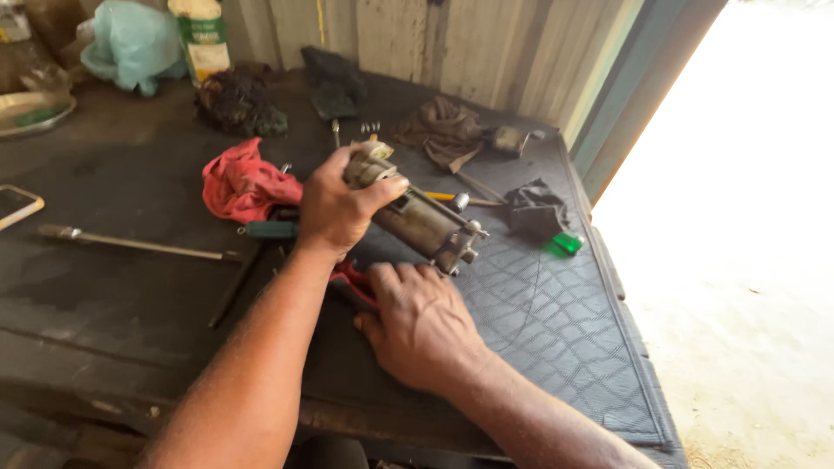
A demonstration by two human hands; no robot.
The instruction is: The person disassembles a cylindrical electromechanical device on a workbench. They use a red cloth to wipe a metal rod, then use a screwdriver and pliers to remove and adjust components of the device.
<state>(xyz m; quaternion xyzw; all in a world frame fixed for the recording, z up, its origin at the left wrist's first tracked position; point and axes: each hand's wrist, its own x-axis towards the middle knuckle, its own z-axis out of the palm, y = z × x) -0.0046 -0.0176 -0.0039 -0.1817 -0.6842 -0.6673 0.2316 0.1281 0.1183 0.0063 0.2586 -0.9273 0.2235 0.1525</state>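
My left hand (334,208) grips a greasy cylindrical metal motor part (421,219) by its upper end and holds it tilted above a dark workbench. My right hand (421,326) lies lower, palm down on the black patterned mat (556,330), its fingers closed over a red-handled tool (354,280) whose working end is hidden under the hand. The lower end of the motor part hangs just above my right hand's fingers.
A red rag (243,184), a green-handled screwdriver (269,229) and a long metal rod (130,244) lie left of the hands. Dark rags (534,208), a small green block (566,243), a yellow-handled tool (443,196), a bottle (201,35) and a phone (16,205) sit around.
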